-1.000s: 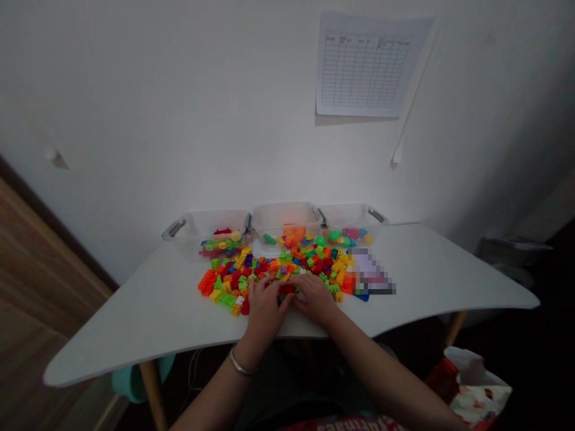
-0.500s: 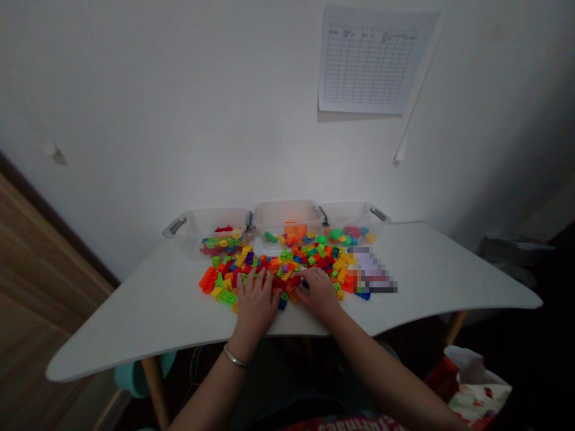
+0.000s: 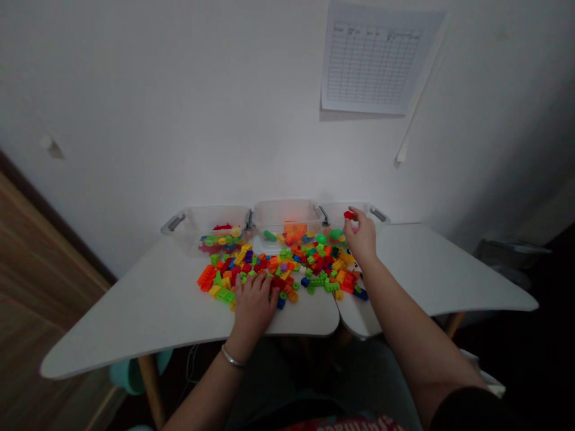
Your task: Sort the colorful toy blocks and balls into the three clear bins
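Observation:
My right hand [image 3: 363, 239] pinches a small red building block [image 3: 349, 215] between thumb and fingertips, raised over the right clear plastic bin [image 3: 333, 211]. That bin holds rounded green and other coloured pieces, partly covered by the hand. On the near left side of a loose heap of building blocks [image 3: 318, 279], my left hand [image 3: 254, 302] lies palm down with its fingers spread. Blocks in red, green, yellow, orange and blue surround its fingers; those beneath the palm are hidden.
The middle clear bin [image 3: 287, 209] has orange and green pieces, and the left clear bin [image 3: 211, 215] has red, yellow and green ones. All stand along the back of the white table [image 3: 148, 299], against the wall. A printed sheet [image 3: 377, 66] hangs above.
My right hand has lifted from the heap and moved away and rightward to the right bin, carrying the red block. My left hand has stayed on the heap.

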`<state>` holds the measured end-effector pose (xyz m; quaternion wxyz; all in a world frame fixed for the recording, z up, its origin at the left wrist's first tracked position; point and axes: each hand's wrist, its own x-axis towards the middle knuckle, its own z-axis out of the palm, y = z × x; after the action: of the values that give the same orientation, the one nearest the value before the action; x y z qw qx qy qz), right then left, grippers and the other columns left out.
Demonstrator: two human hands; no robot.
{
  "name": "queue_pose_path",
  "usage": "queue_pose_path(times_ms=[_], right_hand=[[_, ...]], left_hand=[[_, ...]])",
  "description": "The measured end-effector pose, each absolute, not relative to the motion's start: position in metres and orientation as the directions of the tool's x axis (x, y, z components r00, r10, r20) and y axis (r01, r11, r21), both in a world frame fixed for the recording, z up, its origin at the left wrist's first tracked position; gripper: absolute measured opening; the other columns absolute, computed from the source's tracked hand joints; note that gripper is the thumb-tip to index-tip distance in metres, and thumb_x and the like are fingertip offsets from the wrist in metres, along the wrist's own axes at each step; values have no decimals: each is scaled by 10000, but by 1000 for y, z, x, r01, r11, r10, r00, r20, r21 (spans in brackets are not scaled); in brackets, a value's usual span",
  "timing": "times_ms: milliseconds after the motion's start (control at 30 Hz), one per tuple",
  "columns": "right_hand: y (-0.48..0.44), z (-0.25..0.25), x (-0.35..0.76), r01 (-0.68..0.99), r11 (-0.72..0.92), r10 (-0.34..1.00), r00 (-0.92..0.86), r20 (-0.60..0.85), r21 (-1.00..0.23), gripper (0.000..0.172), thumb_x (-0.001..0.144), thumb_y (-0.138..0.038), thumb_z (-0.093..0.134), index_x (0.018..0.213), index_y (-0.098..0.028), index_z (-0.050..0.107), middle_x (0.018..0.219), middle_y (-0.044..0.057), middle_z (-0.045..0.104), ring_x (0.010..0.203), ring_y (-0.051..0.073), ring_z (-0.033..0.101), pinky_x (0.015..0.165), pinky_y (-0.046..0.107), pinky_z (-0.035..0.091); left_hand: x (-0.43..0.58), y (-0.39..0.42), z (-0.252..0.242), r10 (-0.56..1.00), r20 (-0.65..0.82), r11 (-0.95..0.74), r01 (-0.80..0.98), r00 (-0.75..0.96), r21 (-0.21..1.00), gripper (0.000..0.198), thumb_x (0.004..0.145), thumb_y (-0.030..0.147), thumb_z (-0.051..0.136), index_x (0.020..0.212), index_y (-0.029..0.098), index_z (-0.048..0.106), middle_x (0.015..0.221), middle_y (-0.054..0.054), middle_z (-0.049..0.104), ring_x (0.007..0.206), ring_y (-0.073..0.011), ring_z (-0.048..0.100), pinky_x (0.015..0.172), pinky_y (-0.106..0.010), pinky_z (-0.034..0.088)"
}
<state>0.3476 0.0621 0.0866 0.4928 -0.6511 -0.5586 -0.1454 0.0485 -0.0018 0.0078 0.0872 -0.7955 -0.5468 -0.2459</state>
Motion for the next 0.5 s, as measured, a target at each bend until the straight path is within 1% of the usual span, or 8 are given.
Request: queue_pose_path(times_ms=[133,200,300,367,433,500], right_hand=[[83,96,370,917,-141,648,371,666,-373,400,915,-289,420,1241,-178,622,1065,147,695,974,282,583,887,400,371],[91,92,375,918,-231,678,390,623,-324,383,911,-292,443,1222,-191,642,1037,148,707,978,289,588,909,419,347],[99,83,378,926,-292,723,378,579,-239,361,890,-289,487,1197,-217,662,1027,128,721,1022,290,586,1004,471,267],[101,77,376,924,-317,738,381,557,-212,370,887,-287,484,1207,-220,657,1029,117,726,1040,285,586,1038,490,220],[102,72,375,918,-339,746,396,535,-206,372,904,-282,441,1189,-208,669,1021,123,728,1035,280,592,1033,486,227],[101,69,374,922,-344,761,386,522,-180,386,927,-270,381,1116,-179,705,1018,144,726,1033,282,593,1005,465,262]], left_hand=[[49,-1,7,828,484,-386,913,283,127,350,920,378,445,1133,219,673,1234,-92,666,1172,-306,557,1162,-605,144],[49,0,7,833,478,-380,916,278,131,351,917,372,451,1136,208,671,1230,-94,668,1169,-304,558,1161,-602,149],[49,0,6,838,472,-379,915,274,142,357,917,366,447,1149,202,663,1228,-97,666,1164,-302,560,1155,-589,182],[49,1,5,842,462,-382,912,278,148,360,917,357,442,1155,195,658,1228,-105,664,1162,-304,559,1146,-580,213],[49,1,6,848,450,-383,912,282,149,358,913,342,443,1158,188,654,1230,-112,662,1160,-305,558,1137,-571,239],[49,1,6,851,442,-379,914,282,147,353,910,331,445,1160,190,649,1232,-110,660,1160,-303,557,1128,-561,264]])
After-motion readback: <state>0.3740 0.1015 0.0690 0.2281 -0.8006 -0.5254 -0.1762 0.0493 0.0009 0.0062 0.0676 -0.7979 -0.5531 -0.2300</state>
